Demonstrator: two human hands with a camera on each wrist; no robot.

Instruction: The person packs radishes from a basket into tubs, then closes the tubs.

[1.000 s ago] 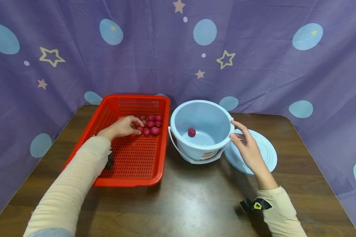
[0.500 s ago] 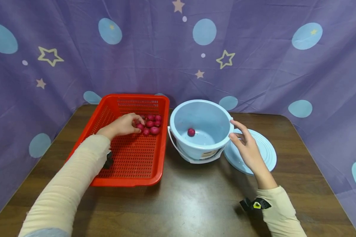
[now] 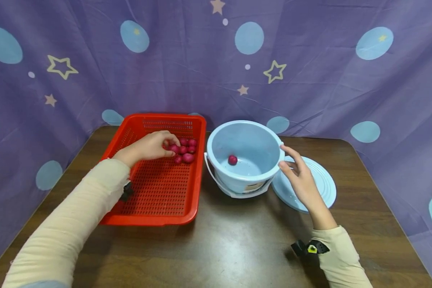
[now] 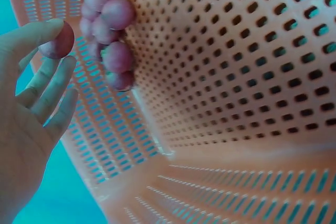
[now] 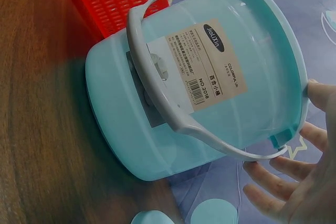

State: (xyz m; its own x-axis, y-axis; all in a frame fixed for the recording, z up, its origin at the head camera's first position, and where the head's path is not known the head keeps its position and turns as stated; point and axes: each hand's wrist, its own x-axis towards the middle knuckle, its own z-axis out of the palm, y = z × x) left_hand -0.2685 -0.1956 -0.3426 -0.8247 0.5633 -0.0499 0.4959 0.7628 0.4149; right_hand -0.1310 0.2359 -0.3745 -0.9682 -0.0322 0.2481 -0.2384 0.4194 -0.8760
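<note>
My left hand (image 3: 149, 147) pinches a red radish (image 4: 60, 43) between thumb and fingers, over the red plastic basket (image 3: 147, 220). In the left wrist view it is apart from the other radishes (image 4: 117, 57), which lie bunched in the basket beside the hand. At the centre stands a light blue bucket (image 3: 248, 138) with one radish (image 3: 232, 160) on its floor. Thumb and forefinger of my right hand (image 3: 304, 186) touch the bucket's right rim. The right wrist view shows the other fingers loosely spread near the handle (image 5: 157, 95).
A round light blue lid (image 3: 322, 176) lies on the wooden table (image 3: 230, 248), right of the bucket and partly behind the right hand. The basket stands close to the bucket's left side. A purple patterned curtain (image 3: 201, 68) hangs behind the table.
My left hand has risen slightly and moved right, taking a radish up from the bunch. The right hand stays at the bucket rim.
</note>
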